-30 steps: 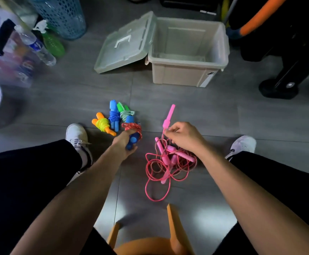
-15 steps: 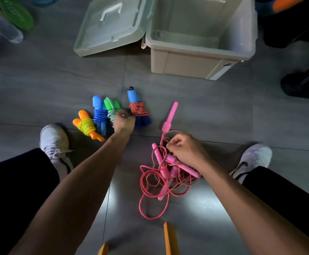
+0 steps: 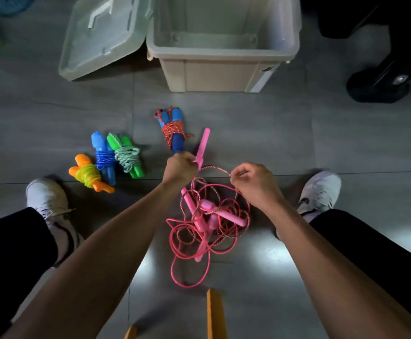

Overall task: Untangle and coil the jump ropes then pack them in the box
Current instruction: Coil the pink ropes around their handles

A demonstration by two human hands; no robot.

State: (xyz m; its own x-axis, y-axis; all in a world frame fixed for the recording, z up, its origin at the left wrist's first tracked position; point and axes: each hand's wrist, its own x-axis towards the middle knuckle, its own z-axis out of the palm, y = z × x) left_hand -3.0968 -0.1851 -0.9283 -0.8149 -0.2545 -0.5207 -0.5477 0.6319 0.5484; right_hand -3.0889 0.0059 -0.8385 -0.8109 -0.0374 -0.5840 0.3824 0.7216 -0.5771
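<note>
Pink plastic handle (image 3: 202, 149), twisted cord (image 3: 214, 168), both hands' grip.

4 coiled ropes (image 3: 123, 155) lay on the floor near the open, empty box (image 3: 224, 52); pink ropes (image 3: 207, 221) sat tangled in a loose heap.

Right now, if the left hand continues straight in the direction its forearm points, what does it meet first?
Likely the pink handle that the left hand already grips; beyond it bare floor, then perhaps the box. Depth is unclear.
</note>
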